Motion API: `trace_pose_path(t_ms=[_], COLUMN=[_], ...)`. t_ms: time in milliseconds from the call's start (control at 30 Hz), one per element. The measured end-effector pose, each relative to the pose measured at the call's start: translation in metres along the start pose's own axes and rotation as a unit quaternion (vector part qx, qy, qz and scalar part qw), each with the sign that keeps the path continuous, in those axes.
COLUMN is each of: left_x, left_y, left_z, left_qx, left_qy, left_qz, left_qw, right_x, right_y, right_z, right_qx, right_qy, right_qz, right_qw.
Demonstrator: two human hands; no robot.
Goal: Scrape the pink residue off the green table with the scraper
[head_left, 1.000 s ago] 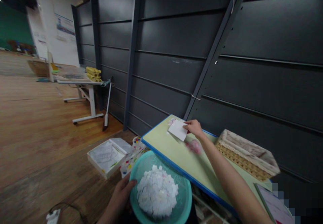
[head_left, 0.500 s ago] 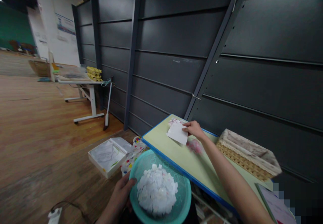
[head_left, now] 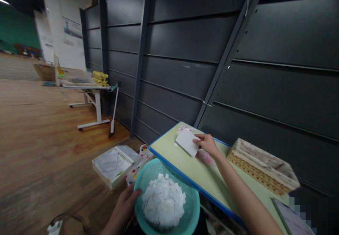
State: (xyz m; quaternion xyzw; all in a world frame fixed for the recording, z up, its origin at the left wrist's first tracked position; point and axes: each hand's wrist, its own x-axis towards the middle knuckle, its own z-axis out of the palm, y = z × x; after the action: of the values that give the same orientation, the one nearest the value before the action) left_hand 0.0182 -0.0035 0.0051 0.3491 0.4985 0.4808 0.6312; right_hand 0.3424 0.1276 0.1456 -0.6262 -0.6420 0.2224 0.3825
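My left hand (head_left: 124, 206) grips the rim of a teal mesh basket (head_left: 144, 176) held below the table's front edge; the basket is heaped with small white paper pieces (head_left: 163, 204). My right hand (head_left: 208, 145) reaches across the pale green table with a blue edge (head_left: 172, 157) and pinches a white card (head_left: 186, 142) near the far corner. A few small paper scraps (head_left: 184, 129) lie on the table just beyond the card. A pinkish blurred patch (head_left: 205, 156) lies beside my wrist.
A woven basket (head_left: 262, 169) sits on the table to the right, against the dark panelled wall (head_left: 185, 58). An open white box (head_left: 112, 164) and a spotted bag (head_left: 139, 159) lie on the wooden floor. A white table (head_left: 84, 86) and a broom (head_left: 113, 111) stand further left.
My right hand and the card have shifted slightly down and right in view. The view has drifted a little. The left hand keeps its hold on the basket.
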Motion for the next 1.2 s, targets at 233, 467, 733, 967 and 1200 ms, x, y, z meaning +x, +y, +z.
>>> trace_pose_path(t_ms=[233, 467, 733, 967, 1200], left_x=[-0.008, -0.003, -0.016, -0.023, -0.023], left_y=[0.012, 0.016, 0.025, 0.035, 0.034], left_z=[0.003, 0.0, 0.011, 0.014, 0.015], left_qx=[0.046, 0.003, 0.015, 0.026, 0.023], left_qy=[0.021, 0.047, 0.092, 0.052, 0.062], left_qz=[0.022, 0.055, 0.027, 0.023, 0.026], left_qw=[0.998, 0.997, 0.995, 0.998, 0.997], right_x=[-0.012, -0.03, -0.059, -0.109, -0.133], right_y=[-0.002, -0.017, -0.028, -0.023, -0.029], right_z=[0.012, 0.015, 0.035, 0.044, 0.038], right_qx=[-0.14, -0.129, -0.271, -0.25, -0.158], right_qy=[0.01, -0.015, -0.013, -0.057, -0.063], right_qz=[-0.039, -0.088, -0.174, -0.304, -0.305], right_qw=[0.989, 0.988, 0.947, 0.917, 0.937])
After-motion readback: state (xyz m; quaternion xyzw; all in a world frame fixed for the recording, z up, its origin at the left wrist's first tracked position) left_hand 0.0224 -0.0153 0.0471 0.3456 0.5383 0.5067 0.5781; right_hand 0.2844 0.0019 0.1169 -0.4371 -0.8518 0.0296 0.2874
